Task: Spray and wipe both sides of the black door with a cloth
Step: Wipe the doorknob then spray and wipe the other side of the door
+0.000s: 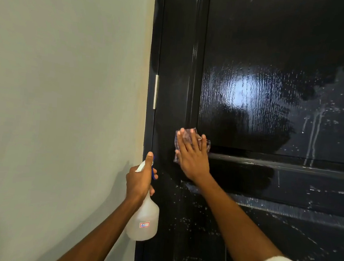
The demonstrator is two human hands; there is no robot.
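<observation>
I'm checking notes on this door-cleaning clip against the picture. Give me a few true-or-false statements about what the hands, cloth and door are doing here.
1. The left hand grips the spray bottle. True.
2. The right hand presses the cloth on the black door with curled fingers. False: its fingers are straight.
3. Droplets and runs show on the door right of the cloth. True.
4. The bottle bears no label. False: a small label is on its side.
5. The hinge sits on the door's right edge. False: on the left edge, beside the wall.

Black door [276, 46], seemingly checked cloth [179, 140], translucent white bottle [144, 221] (blue trigger).
</observation>
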